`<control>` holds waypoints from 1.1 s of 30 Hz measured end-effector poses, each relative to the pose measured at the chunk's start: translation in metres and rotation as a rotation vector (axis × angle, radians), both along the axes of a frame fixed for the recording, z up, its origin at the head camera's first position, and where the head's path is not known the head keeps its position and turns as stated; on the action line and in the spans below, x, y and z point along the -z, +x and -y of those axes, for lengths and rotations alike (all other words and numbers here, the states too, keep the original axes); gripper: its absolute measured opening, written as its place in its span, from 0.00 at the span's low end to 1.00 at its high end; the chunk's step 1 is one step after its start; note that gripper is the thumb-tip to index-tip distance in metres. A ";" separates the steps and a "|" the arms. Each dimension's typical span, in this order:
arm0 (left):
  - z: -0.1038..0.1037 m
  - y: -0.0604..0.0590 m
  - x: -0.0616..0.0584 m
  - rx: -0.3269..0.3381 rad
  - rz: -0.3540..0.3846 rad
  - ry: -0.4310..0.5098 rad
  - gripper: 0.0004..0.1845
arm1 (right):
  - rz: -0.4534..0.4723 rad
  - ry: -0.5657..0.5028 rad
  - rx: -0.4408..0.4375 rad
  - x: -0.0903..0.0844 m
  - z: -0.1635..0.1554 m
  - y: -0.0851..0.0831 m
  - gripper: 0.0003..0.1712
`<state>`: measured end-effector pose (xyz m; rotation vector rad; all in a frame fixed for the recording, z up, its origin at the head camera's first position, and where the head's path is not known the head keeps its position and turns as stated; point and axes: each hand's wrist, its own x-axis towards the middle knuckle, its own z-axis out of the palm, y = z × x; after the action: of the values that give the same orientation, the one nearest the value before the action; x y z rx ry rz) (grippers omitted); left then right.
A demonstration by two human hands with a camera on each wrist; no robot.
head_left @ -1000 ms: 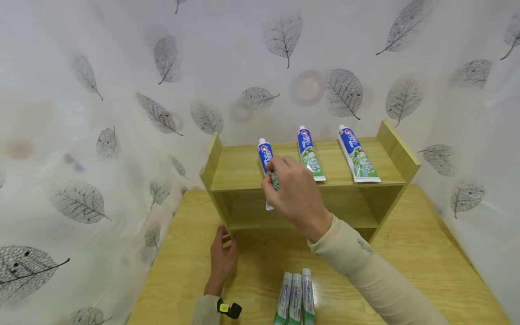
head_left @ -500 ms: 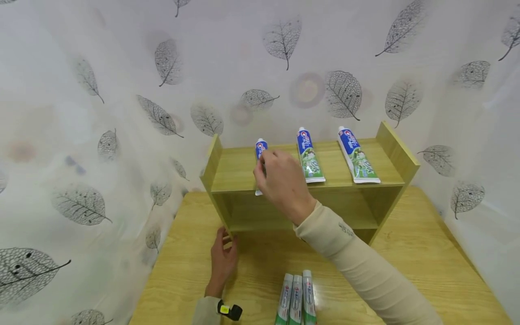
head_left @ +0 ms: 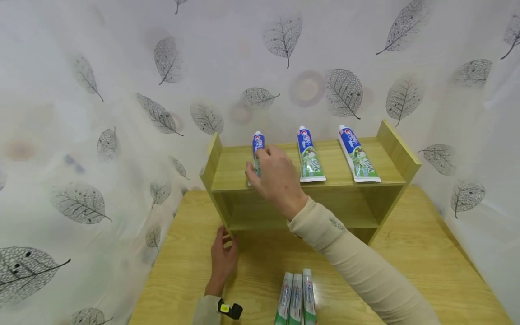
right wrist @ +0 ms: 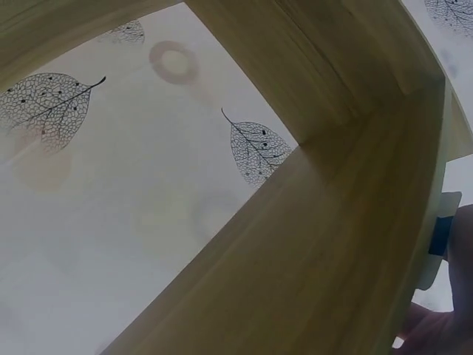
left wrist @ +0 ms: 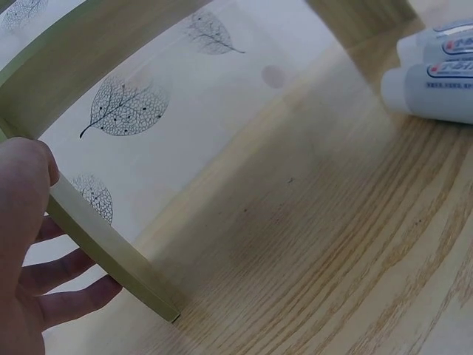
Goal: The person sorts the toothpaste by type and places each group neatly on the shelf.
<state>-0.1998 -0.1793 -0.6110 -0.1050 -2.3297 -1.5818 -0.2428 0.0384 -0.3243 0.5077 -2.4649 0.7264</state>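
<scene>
On the top board of a small wooden shelf (head_left: 235, 169) lies a blue-and-green toothpaste tube (head_left: 257, 141), cap toward the wall. My right hand (head_left: 281, 178) has thumb and fingers on either side of this tube, covering much of its lower half. In the right wrist view only part of the right hand (right wrist: 443, 318) shows, at the right edge beyond the board. My left hand (head_left: 223, 261) grips the lower left side panel (left wrist: 111, 248), thumb on one side and fingers on the other. Two like tubes lie to the right, a middle tube (head_left: 310, 155) and a right tube (head_left: 358, 155).
Three silver-and-green toothpaste tubes (head_left: 296, 298) lie side by side on the wooden table (head_left: 174, 271), in front of the shelf. Behind the shelf hangs a pale wall covering (head_left: 243, 58) with leaf prints. The shelf has raised side panels and a lower board (head_left: 260, 222).
My right hand has moved left and slightly back, taking the left tube from jutting over the front edge to lying farther back on the board. The left hand keeps its place.
</scene>
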 end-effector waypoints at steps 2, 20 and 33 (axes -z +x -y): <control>0.000 -0.001 0.000 -0.003 0.004 -0.001 0.22 | -0.007 0.007 0.002 0.001 0.001 -0.001 0.16; -0.001 0.001 0.001 -0.007 0.020 0.007 0.23 | -0.020 0.034 0.007 0.011 0.000 0.004 0.20; -0.001 0.000 -0.001 -0.006 0.018 0.010 0.21 | -0.298 0.067 -0.027 0.032 -0.011 0.033 0.28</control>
<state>-0.2000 -0.1787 -0.6103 -0.0814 -2.3331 -1.5978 -0.2095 0.0498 -0.3565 0.6272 -2.2126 0.5370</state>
